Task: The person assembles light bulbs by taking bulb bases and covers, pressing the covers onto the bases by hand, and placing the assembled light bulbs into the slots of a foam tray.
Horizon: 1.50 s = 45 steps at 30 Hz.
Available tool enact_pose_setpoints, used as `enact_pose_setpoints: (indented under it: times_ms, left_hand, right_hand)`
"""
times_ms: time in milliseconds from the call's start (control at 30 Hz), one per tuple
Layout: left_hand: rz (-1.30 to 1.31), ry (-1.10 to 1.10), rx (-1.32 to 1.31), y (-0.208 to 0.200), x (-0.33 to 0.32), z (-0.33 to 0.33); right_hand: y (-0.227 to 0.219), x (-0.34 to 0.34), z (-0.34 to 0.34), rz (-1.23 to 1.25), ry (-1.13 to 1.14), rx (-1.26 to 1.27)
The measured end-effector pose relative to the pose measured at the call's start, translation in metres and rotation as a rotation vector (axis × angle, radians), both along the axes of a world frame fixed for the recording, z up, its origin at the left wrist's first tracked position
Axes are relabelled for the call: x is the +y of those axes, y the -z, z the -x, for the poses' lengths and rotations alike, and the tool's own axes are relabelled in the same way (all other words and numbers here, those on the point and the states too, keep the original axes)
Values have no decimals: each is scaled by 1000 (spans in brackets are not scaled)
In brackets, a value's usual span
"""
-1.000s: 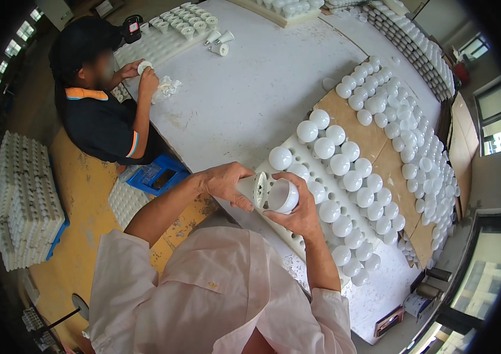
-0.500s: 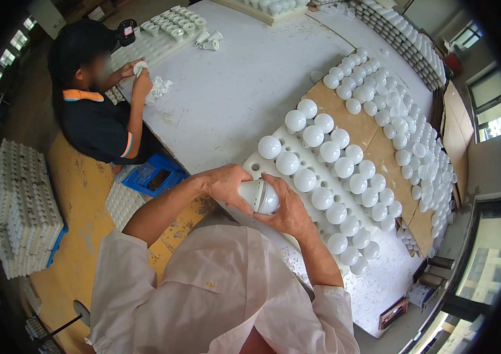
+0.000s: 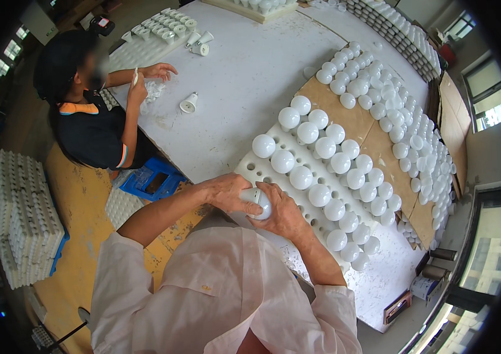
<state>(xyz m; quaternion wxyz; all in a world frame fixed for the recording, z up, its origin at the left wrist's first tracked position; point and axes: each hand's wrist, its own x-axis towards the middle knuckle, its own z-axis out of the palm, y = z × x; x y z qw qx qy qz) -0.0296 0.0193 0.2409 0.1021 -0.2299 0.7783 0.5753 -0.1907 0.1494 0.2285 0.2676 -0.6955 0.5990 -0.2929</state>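
Note:
Both my hands are wrapped round a white light bulb (image 3: 254,197), held in front of my chest by the near edge of the foam tray. My left hand (image 3: 227,192) grips the base end, its thumb lying along the body. My right hand (image 3: 283,212) closes round the rounded dome, which its fingers partly hide. Just beyond, the white foam tray (image 3: 260,167) carries rows of round white bulbs (image 3: 301,177) standing dome up, with several bare holes at its near left side.
A co-worker (image 3: 94,133) at the left holds something thin and white. A white lamp body (image 3: 188,103) lies on the table (image 3: 215,71). Brown cardboard (image 3: 327,106) bears many loose domes (image 3: 389,103) at right. A blue plastic stool (image 3: 153,178) and stacked foam trays (image 3: 26,218) stand left.
The bulb has turned a little between my hands, and my left thumb now lies over it. A lamp body now lies before the co-worker, whose far hand has opened and reached out.

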Motion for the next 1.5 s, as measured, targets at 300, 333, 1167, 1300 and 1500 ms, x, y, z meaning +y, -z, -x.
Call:
enact_pose_setpoints:
  times_ms: [300, 333, 1167, 1300, 1500]
  left_hand:
    - [-58, 30, -100, 3, 0, 5]
    - [-79, 15, -111, 3, 1, 6]
    - [-433, 11, -175, 29, 23, 19]
    - [-466, 17, -198, 31, 38, 30]
    - [-443, 76, -197, 25, 58, 43]
  right_hand:
    - [9, 6, -7, -13, 73, -35]
    - [11, 7, -8, 0, 80, -43]
    - [47, 24, -6, 411, 22, -208]
    - [54, 40, -12, 458, 121, -317]
    - [49, 64, -7, 434, 178, -296]
